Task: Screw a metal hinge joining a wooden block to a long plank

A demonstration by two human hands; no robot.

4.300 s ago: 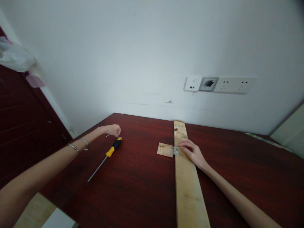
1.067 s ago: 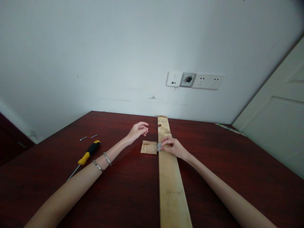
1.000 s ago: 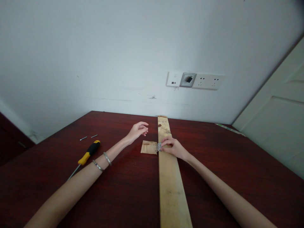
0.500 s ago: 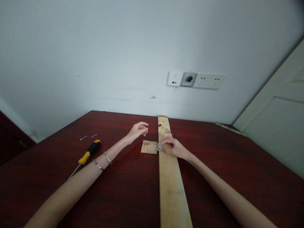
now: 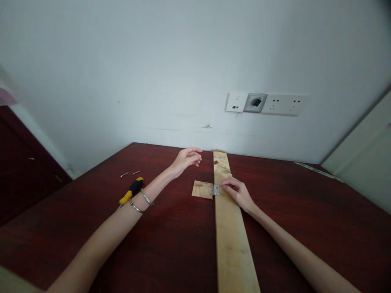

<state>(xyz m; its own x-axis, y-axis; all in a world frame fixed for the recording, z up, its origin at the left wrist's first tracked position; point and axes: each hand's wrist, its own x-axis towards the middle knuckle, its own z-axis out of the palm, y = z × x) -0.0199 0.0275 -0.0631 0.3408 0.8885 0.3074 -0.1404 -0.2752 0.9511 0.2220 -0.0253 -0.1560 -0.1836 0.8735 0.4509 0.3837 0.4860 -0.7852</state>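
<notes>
A long pale wooden plank (image 5: 232, 240) lies on the dark red table (image 5: 171, 244), running away from me toward the wall. A small square wood piece (image 5: 202, 189) sits against its left edge, joined by a small metal hinge (image 5: 215, 189). My right hand (image 5: 238, 193) rests on the plank just right of the hinge, its bent fingertips touching the wood. My left hand (image 5: 187, 157) hovers over the table left of the plank's far end, thumb and fingers curled together; I cannot see what they pinch.
A screwdriver (image 5: 131, 191) with a yellow and black handle lies at the left, partly behind my left wrist. Two small screws (image 5: 124, 174) lie beyond it. A socket strip (image 5: 265, 103) is on the wall, a pale door (image 5: 366, 162) at the right.
My left hand went from the screws by the screwdriver to beside the plank's far end. My right fingertips slid slightly right off the hinge. The view shifted.
</notes>
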